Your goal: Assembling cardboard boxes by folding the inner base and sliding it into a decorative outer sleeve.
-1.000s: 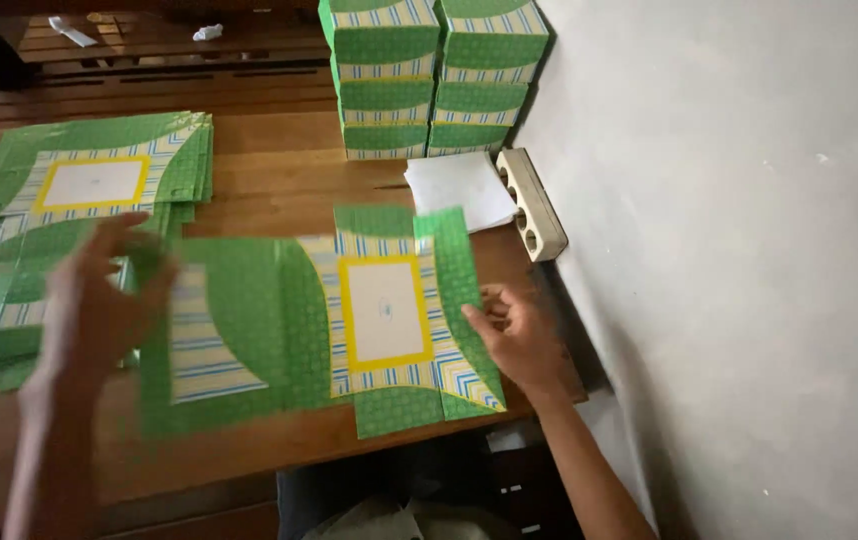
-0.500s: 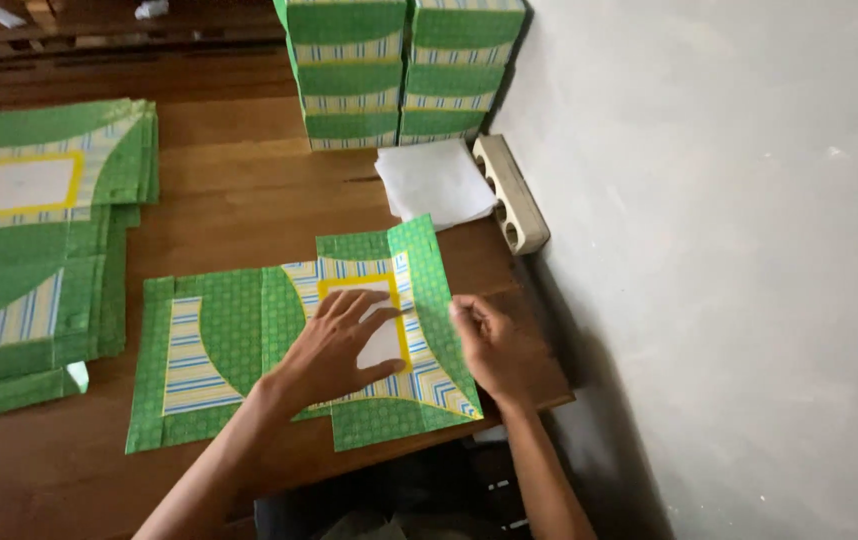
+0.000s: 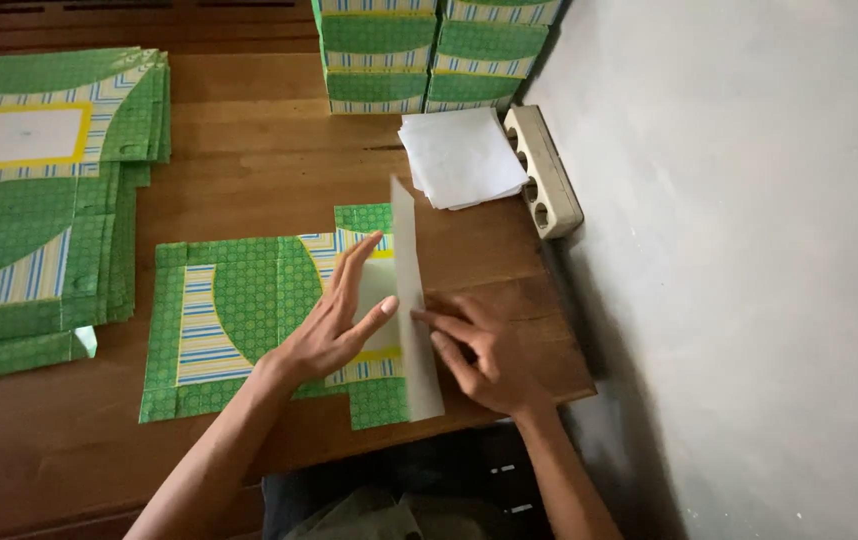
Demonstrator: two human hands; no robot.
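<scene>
A flat green patterned box blank with striped panels and a yellow-framed white window lies on the wooden table. My left hand presses flat on its window panel, fingers spread. My right hand pushes the blank's right side panel up and over, so the panel stands on edge showing its pale grey underside, folded along the crease beside my left fingertips.
A stack of unfolded green blanks lies at the left. Folded green boxes are stacked at the back by the grey wall. A pile of white paper squares and a beige power strip lie near the wall.
The blank's right panel lay flat half a second ago; now it is raised and folding leftward. My left hand came from the left stack onto the window panel.
</scene>
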